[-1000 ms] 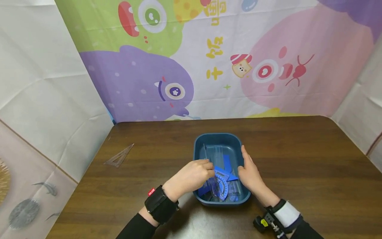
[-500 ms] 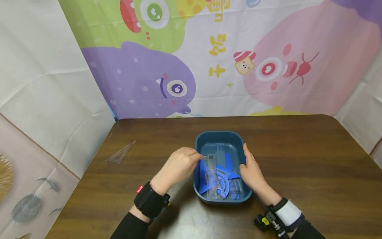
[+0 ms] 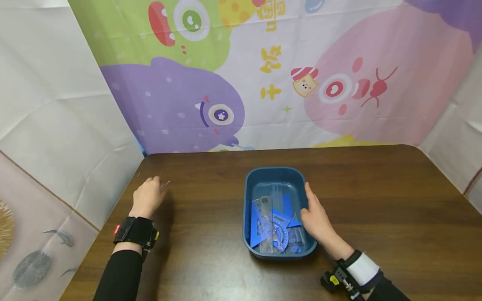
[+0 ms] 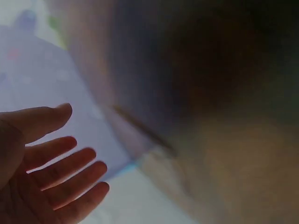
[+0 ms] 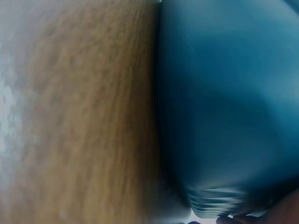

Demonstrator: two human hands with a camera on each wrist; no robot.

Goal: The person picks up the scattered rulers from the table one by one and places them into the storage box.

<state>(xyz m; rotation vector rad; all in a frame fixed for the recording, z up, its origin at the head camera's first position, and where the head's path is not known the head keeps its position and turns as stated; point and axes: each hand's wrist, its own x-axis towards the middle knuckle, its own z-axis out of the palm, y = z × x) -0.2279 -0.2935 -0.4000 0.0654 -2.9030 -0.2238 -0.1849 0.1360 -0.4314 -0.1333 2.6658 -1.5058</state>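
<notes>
At the far left of the table, my left hand (image 3: 147,196) is over a clear set square (image 3: 165,185), covering most of it. The left wrist view shows that hand (image 4: 56,172) with thumb and fingers apart and nothing between them. My right hand (image 3: 318,219) rests against the right side of a dark blue plastic bin (image 3: 246,196), index finger straight along its wall. Inside lie a clear ruler (image 3: 265,205), blue set squares (image 3: 288,205) and a blue protractor (image 3: 280,238), overlapping one another. The right wrist view has the bin's outer wall (image 5: 224,102) close up.
The brown wooden table (image 3: 211,251) carries the bin near its middle. A cartoon-printed cloth (image 3: 263,125) hangs behind the far edge, and pale cloth (image 3: 94,138) closes off the left side.
My left hand has left the bin, where it was letting a clear ruler down, and moved left to the clear set square. The right hand stays against the bin.
</notes>
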